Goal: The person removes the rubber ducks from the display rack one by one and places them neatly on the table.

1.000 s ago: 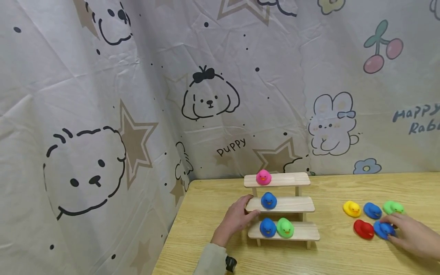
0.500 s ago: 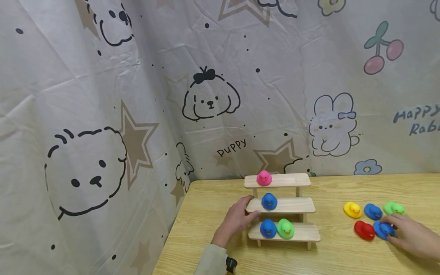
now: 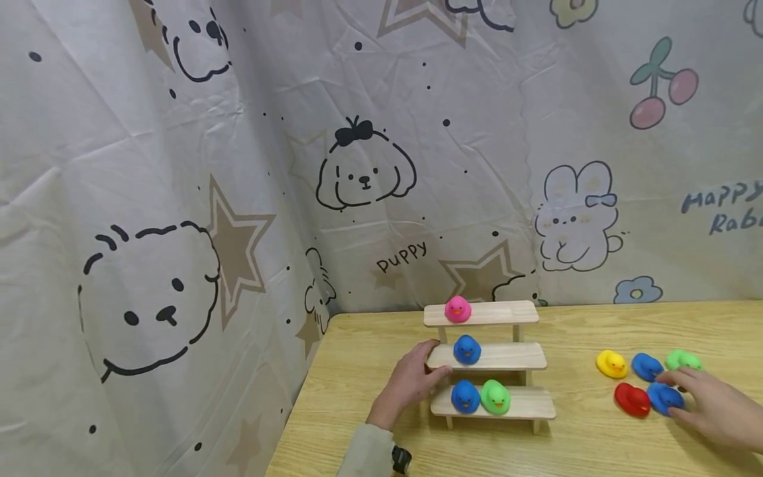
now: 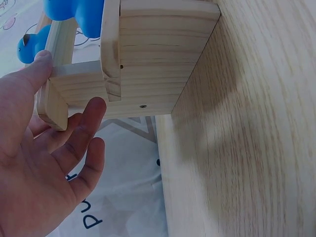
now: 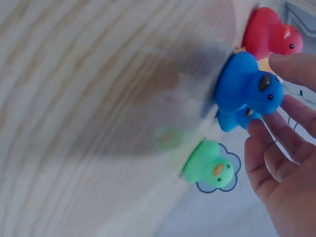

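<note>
My left hand (image 3: 408, 384) holds the left end of the middle tier of a three-tier wooden shelf (image 3: 512, 356). In the left wrist view the thumb lies on top of the board and the fingers are below it. My right hand (image 3: 709, 404) is at a blue rubber duck (image 3: 663, 399) on the table, thumb and fingers loosely spread around its head side. The right wrist view shows this blue duck (image 5: 242, 84) between the thumb and fingers, without a clear pinch. Beside it lie a red duck (image 3: 632, 399), another blue duck (image 3: 646, 366), a yellow duck (image 3: 610, 364) and a green duck (image 3: 683, 360).
On the shelf stand a pink duck (image 3: 457, 309) on top, a blue duck (image 3: 467, 349) in the middle, and a blue duck (image 3: 465, 396) and green duck (image 3: 495, 397) on the bottom tier. A patterned cloth (image 3: 477, 199) hangs behind the wooden table (image 3: 572, 444).
The right hand's fingers have loosened and drawn slightly right, showing more of the blue duck, which stays on the table. The left hand and shelf hold still.
</note>
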A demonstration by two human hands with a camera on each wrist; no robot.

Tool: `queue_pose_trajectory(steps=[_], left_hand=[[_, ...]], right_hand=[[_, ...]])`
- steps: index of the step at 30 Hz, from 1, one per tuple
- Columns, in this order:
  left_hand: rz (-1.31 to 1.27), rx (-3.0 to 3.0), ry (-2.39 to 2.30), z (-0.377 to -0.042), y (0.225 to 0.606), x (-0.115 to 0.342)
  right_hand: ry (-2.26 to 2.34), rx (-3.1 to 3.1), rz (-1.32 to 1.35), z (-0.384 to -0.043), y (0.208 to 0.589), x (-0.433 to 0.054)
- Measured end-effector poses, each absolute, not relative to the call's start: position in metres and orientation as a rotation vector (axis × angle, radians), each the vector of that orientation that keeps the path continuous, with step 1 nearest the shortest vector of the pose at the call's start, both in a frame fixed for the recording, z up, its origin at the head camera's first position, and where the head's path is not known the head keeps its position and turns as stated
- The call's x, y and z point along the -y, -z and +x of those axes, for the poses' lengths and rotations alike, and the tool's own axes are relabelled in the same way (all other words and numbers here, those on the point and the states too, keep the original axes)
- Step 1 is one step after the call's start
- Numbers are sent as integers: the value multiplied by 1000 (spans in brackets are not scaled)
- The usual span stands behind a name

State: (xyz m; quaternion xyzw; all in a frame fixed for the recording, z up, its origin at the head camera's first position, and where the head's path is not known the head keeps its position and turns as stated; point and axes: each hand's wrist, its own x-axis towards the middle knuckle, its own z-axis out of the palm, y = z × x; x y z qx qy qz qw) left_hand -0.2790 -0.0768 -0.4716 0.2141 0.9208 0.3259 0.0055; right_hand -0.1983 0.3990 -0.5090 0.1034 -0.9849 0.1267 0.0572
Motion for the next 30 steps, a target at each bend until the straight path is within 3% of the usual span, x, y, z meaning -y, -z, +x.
queue_pose_trajectory(steps=[12,30], left_hand=[[674,-2881,-1025,-277,468,77],[690,-2893,-1012,-276,467,77]], right_hand=[[-433,2957,354,-196,491,-380],[-336,2610,650,-188,471,-332]])
